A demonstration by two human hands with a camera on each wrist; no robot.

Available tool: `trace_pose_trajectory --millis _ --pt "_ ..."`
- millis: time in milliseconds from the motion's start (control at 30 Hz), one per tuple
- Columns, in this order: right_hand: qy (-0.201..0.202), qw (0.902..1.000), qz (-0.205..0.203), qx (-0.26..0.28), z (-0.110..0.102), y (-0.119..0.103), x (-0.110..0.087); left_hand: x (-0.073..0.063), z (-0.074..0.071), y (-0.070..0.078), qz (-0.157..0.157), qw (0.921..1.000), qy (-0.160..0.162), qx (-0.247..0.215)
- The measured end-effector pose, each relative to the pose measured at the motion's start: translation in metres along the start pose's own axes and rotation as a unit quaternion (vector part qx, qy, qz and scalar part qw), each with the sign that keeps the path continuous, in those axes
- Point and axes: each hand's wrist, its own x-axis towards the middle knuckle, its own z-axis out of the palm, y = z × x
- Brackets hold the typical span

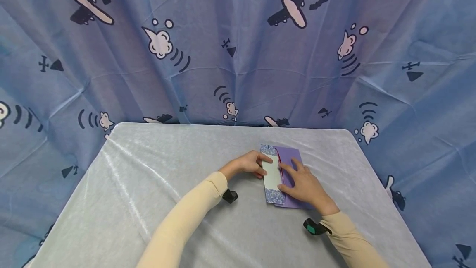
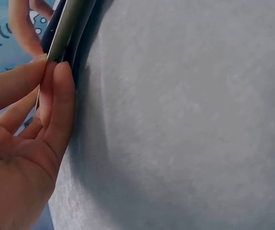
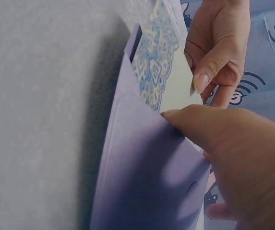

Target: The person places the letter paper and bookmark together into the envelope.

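Note:
A pale card (image 1: 272,179) with blue lacy patterned ends sits partly inside a purple envelope (image 1: 291,152). Its left part sticks out of the envelope's mouth. My left hand (image 1: 248,164) pinches the card's outer left edge between thumb and fingers; the left wrist view shows that edge between the fingertips. Over the envelope lies my right hand (image 1: 306,185), gripping it at the mouth, with the thumb (image 3: 190,122) right where card and envelope meet. In the right wrist view the patterned end of the card slants out of the purple mouth. The card's inner part is hidden.
A pale grey cloth (image 1: 178,148) covers the table under the envelope. Behind it hangs a blue curtain (image 1: 201,53) printed with planes and clouds. Black straps with small devices, such as the wrist camera (image 1: 315,227), sit at both wrists.

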Motion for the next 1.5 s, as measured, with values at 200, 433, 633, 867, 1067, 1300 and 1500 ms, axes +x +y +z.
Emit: trace_pose_trajectory --millis 200,433,633,867,1067,1300,1500 --pt "0.005 1.0 -0.001 -0.001 0.001 -0.001 0.0 0.002 0.005 -0.004 0.011 0.9996 0.023 -0.007" --pt "0.005 1.0 -0.002 0.0 0.002 0.001 -0.001 0.001 0.012 -0.001 0.01 0.9992 0.038 0.011" --pt "0.003 1.0 -0.004 0.0 0.001 0.002 -0.001 0.003 0.016 0.001 0.016 0.9987 0.036 0.032" --pt "0.005 1.0 -0.003 0.002 0.002 0.0 -0.001 0.005 0.019 -0.002 0.01 0.9973 0.061 0.04" --pt "0.009 0.9999 -0.004 0.003 0.003 0.0 -0.001 0.001 0.022 -0.003 0.002 0.993 0.106 0.053" --pt "0.011 0.9999 -0.005 0.002 0.002 0.0 -0.001 -0.006 0.026 -0.003 0.006 0.9811 0.164 0.103" --pt "0.014 0.9999 -0.006 0.0 0.002 -0.001 -0.002 -0.012 0.029 -0.004 0.035 0.9685 0.158 0.189"
